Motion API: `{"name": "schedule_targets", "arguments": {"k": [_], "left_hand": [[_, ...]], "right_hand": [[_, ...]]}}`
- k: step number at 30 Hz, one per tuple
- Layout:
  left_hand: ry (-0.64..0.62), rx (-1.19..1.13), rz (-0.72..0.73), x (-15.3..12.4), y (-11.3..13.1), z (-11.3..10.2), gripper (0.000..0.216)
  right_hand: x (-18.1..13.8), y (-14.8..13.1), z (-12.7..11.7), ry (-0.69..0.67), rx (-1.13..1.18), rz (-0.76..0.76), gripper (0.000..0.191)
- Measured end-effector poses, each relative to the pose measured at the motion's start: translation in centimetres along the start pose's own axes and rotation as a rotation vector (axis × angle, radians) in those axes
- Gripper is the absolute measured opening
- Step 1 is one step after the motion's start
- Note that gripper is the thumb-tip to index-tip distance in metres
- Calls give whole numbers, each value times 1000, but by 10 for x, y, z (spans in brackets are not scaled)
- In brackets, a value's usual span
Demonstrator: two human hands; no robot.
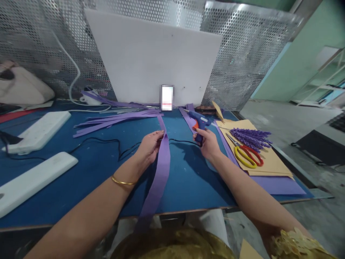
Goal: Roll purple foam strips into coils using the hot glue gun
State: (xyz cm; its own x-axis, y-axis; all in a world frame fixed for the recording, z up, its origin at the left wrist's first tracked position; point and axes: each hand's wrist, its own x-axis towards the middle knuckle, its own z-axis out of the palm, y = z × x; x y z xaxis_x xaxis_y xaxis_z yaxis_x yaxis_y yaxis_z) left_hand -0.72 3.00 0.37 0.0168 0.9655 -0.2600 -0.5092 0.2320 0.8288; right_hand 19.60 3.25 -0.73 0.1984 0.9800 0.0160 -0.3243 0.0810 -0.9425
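In the head view my left hand (151,145) pinches a long purple paper strip (161,169) near its upper end. The strip hangs toward me, past the table's front edge. My right hand (208,142) is wrapped around the handle of a blue glue gun (199,118) with an orange trigger, its nozzle pointing up and to the left, apart from the strip. A black cord (180,140) runs across the table between my hands. More purple strips (115,120) lie in a loose bundle beyond my left hand.
Right of my right hand, scissors (249,156) with red and yellow handles and purple lavender sprigs (250,138) rest on brown paper (272,165). White power strips (40,131) lie at left. A white board (159,57) and a lit phone (167,97) stand behind.
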Motion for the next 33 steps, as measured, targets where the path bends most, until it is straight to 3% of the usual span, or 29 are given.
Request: {"name": "schedule_targets", "arguments": {"k": [3,4,7,9,14,18,23,33], "left_hand": [[-30,40,51,1,-6,-2,23],[-46,62,62,2,-8,-3,25],[-86,155,91,0,-12,-4,29],[-100,223,107,-2,-12,-3,29],[-167,341,126,-11,-12,2,26],[-250,428,174,-18,-12,6,25],[-314,516,186,-24,-17,10,20],[-304,491,145,-27,-20,13,23]], "right_hand": [[-7,-1,3,-120,112,203,30],[-9,1,4,-104,98,156,29],[-14,3,8,36,7,-192,29],[-17,2,9,43,-35,-273,31],[-19,-3,7,-142,49,19,29],[-25,-1,12,-147,-104,-82,28],[-35,1,19,-188,-226,-43,30],[-34,5,20,-165,-185,-17,21]]}}
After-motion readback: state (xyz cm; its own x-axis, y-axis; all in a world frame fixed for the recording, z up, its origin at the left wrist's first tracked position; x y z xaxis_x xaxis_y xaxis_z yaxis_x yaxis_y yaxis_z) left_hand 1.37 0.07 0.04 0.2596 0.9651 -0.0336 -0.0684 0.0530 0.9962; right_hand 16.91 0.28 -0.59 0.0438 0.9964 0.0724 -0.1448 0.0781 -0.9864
